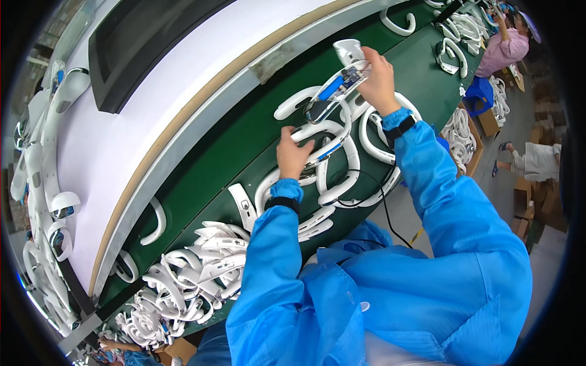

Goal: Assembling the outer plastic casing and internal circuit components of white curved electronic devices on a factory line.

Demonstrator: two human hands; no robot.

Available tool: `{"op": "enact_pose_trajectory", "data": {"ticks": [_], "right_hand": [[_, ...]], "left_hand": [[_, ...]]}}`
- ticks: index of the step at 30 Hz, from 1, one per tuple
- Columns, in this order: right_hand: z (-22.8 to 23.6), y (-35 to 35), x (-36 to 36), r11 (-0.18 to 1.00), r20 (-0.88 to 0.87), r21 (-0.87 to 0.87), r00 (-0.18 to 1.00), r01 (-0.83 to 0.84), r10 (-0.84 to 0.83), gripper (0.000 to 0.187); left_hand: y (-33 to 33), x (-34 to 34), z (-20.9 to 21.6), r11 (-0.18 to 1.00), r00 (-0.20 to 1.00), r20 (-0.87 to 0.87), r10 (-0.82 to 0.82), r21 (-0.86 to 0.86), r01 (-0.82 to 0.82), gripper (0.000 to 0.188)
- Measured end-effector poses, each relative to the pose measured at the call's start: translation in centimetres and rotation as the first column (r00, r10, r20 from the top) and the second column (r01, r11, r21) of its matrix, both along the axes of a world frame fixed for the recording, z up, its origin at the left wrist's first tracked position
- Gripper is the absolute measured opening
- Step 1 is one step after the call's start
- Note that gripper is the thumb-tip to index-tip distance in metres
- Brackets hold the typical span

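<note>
My right hand point(377, 82) is closed on an opened white curved housing point(366, 68), lifted above the green bench. Inside the housing show a circuit board point(352, 75) and a blue block point(331, 88). A white rounded end piece point(348, 52) rises beside my right fingers. Lower and to the left, my left hand point(293, 154) has its thumb and fingers around the end of a white curved arm point(320, 128). Whether this arm joins the opened housing I cannot tell. Several white U-shaped pieces point(373, 137) lie under and beside my hands.
The green bench point(201, 177) runs from lower left to upper right. A heap of white curved shells point(210, 259) lies left of my left forearm. Behind a metal rail stands a white surface with a black tray point(146, 49). A dark cable point(386, 210) hangs at the near edge. A person in pink point(508, 46) is at far right.
</note>
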State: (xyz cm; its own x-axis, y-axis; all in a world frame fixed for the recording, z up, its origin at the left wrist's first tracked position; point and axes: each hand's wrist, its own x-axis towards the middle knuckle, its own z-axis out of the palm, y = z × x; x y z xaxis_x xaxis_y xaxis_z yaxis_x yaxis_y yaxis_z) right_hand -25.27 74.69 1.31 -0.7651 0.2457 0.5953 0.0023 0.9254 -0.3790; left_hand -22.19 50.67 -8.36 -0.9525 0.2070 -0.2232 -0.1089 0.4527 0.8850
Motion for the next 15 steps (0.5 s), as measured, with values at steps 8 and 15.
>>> {"op": "enact_pose_trajectory", "data": {"ticks": [8,15], "right_hand": [[2.7,0.8,4.7,0.948,-0.029,-0.319,1.000,0.003,-0.013,0.055],[7.1,0.9,8.5,0.955,-0.037,-0.294,0.998,0.032,-0.045,0.056]], "left_hand": [[0.5,3.5,2.3,0.884,0.878,-0.293,-0.380,-0.396,0.250,0.042],[3.7,5.5,-0.7,0.819,0.757,-0.439,-0.484,-0.532,0.215,0.034]]}}
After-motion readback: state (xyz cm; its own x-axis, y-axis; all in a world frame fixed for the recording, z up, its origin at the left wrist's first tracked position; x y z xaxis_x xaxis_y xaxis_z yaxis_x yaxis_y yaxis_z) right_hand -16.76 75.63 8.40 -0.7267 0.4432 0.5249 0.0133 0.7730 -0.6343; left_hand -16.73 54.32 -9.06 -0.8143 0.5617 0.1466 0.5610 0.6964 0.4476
